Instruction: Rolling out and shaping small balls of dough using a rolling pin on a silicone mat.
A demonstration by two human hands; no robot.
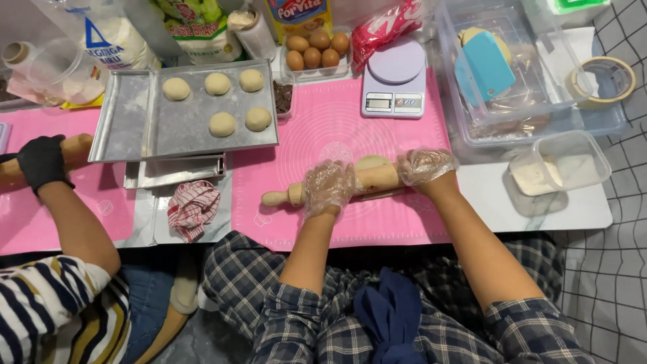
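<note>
**Two gloved hands on a rolling pin over dough**

A wooden rolling pin (337, 189) lies across the middle of a pink silicone mat (404, 222), running left to right with its bare handle sticking out on the left. The left hand (327, 187), in a thin clear plastic glove, is curled over the pin near that handle. The right hand (424, 166), gloved the same way, is closed over the pin's other end. A pale piece of dough (371, 162) shows just behind the pin, between the two hands, resting on the mat.

Behind the pin sits a small digital kitchen scale (394, 84) with a lilac round plate. Behind and to the left of the pin is a metal baking tray (128, 128) carrying five round dough balls (222, 124), stacked over another tray. Left of the pin, at the mat's near corner, lies a crumpled red-and-white striped cloth (193, 209). Behind the scale stands a clear carton of brown eggs (313, 50).

To the right of the pin are a clear plastic tub (465, 114) holding a blue scraper (484, 66), a small container of flour (559, 167), and a roll of tape (600, 81).

Far left of the pin, another person's hand in a black glove (42, 162) grips a second wooden pin (77, 149) on another pink mat.
</note>
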